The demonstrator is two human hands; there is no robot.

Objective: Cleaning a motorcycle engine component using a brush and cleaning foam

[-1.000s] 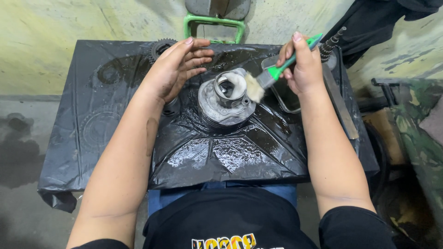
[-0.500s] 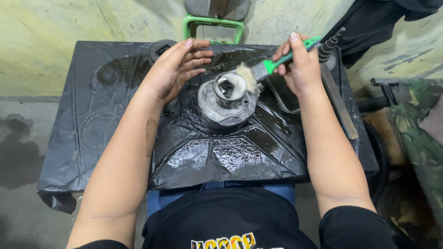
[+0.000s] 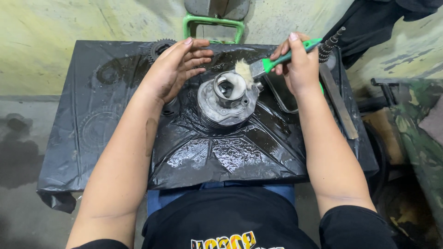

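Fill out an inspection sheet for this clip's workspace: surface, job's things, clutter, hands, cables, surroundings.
Surface: wet, glossy black plastic sheet draped over a table.
Job's things: grey ribbed metal engine cylinder upright at centre; green-handled brush with pale bristles touching its rim.
Clutter: dark toothed gear at back; flat metal file and threaded bolt at right.
Hands: left hand fingers extended, beside the cylinder; right hand grips the brush.
Cables: nothing seen.
Surroundings: green metal frame behind; stained concrete floor; camouflage cloth at right.

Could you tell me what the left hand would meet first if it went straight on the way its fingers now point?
Probably the brush in the right hand: the left hand points right, above the metal cylinder. Depth is unclear.
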